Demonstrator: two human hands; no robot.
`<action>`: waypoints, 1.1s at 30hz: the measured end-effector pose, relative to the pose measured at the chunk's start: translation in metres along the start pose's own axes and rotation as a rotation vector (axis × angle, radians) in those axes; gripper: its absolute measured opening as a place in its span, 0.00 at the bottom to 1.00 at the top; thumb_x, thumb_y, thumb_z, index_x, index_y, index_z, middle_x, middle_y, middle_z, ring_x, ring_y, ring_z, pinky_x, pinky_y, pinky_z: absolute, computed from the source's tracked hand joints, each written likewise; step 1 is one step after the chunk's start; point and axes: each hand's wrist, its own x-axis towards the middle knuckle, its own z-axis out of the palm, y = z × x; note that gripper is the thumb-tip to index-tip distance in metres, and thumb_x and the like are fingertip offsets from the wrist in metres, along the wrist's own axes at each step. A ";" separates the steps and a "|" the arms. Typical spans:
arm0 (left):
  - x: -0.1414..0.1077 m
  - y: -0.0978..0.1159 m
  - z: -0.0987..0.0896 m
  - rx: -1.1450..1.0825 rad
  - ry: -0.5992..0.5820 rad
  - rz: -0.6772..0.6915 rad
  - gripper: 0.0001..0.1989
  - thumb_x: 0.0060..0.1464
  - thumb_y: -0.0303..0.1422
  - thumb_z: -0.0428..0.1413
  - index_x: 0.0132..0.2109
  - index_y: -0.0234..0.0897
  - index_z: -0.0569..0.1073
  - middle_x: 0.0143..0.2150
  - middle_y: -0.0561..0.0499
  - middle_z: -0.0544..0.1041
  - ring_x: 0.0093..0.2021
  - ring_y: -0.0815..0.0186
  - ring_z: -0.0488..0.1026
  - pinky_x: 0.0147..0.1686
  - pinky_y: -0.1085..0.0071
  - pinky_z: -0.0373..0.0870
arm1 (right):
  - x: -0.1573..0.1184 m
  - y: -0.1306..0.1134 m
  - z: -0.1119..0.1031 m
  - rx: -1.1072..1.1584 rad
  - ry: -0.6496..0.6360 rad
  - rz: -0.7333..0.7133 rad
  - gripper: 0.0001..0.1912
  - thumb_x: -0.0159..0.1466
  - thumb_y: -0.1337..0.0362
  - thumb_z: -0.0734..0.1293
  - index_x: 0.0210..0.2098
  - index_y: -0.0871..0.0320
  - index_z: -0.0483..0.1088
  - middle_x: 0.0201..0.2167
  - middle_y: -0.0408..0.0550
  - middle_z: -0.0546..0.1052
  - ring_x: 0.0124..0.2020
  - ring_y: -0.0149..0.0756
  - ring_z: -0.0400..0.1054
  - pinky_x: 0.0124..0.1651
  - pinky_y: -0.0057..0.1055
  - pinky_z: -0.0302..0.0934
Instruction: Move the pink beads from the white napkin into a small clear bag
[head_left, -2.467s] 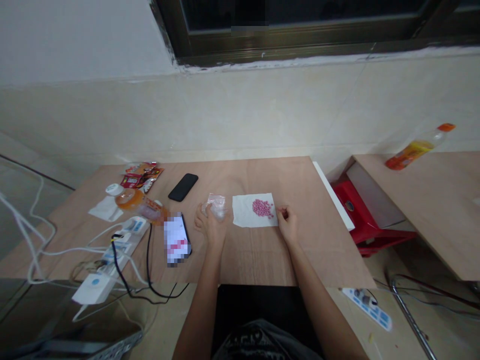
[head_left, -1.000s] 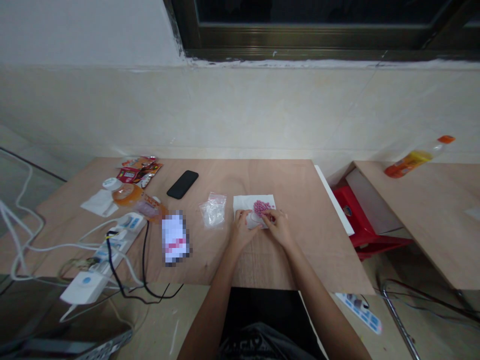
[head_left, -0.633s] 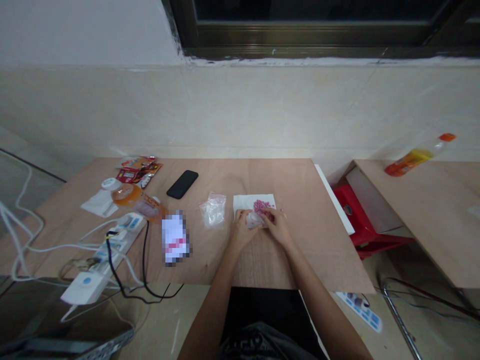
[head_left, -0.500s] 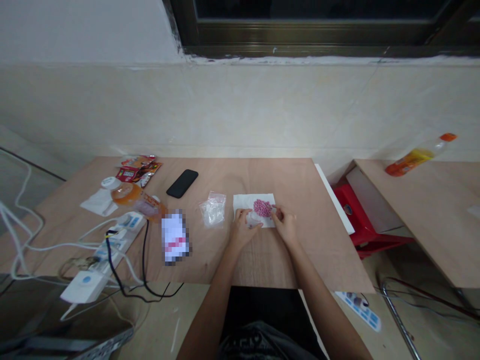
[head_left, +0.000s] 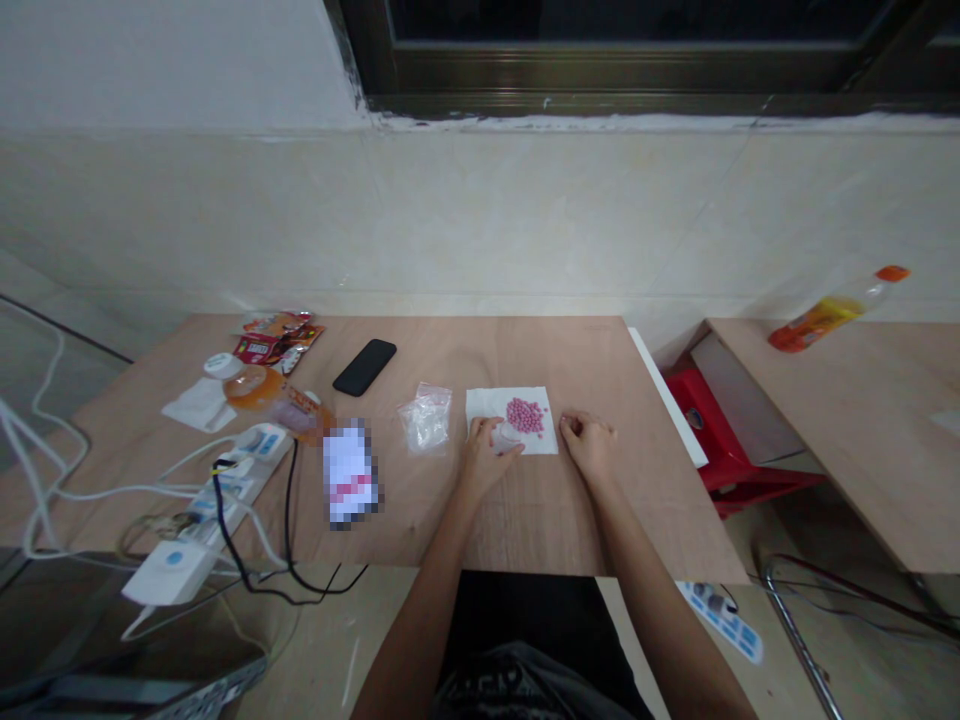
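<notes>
A white paper sheet (head_left: 487, 403) lies on the wooden table, with a cluster of small pink beads (head_left: 526, 416) on it. My left hand (head_left: 485, 452) rests over the sheet's left part, its thumb and fingers curved round a small clear container (head_left: 505, 436). Just off the sheet's right edge is my right hand (head_left: 589, 443), its fingertips pressed together above the table; anything between them is too small to see. Clear plastic bags (head_left: 427, 420) lie left of the sheet.
Further left are a black phone (head_left: 364, 367), an orange bottle (head_left: 274, 400), snack packets (head_left: 277, 338), a blurred-out item (head_left: 349, 475) and a power strip (head_left: 206, 520) with cables. Right of the table stands a red stool (head_left: 705, 430); another bottle (head_left: 836, 310) lies on a second table.
My right hand has moved right, off the beads and the sheet. The beads it was touching are now more loosely spread. My left hand has stayed nearly still.
</notes>
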 end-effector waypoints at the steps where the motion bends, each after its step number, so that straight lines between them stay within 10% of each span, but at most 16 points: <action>1: 0.000 0.000 0.000 0.000 0.000 0.002 0.23 0.46 0.33 0.66 0.50 0.40 0.69 0.43 0.51 0.66 0.35 0.69 0.66 0.40 0.68 0.69 | 0.001 0.000 0.000 -0.001 0.000 -0.001 0.16 0.65 0.58 0.60 0.38 0.58 0.77 0.35 0.52 0.78 0.38 0.41 0.68 0.43 0.36 0.50; 33: 0.001 -0.003 0.000 -0.010 -0.012 0.014 0.22 0.46 0.27 0.62 0.50 0.39 0.69 0.42 0.52 0.65 0.34 0.70 0.65 0.39 0.70 0.69 | -0.019 -0.044 0.022 0.376 -0.247 -0.270 0.15 0.65 0.55 0.62 0.43 0.55 0.77 0.37 0.50 0.80 0.36 0.40 0.72 0.44 0.37 0.61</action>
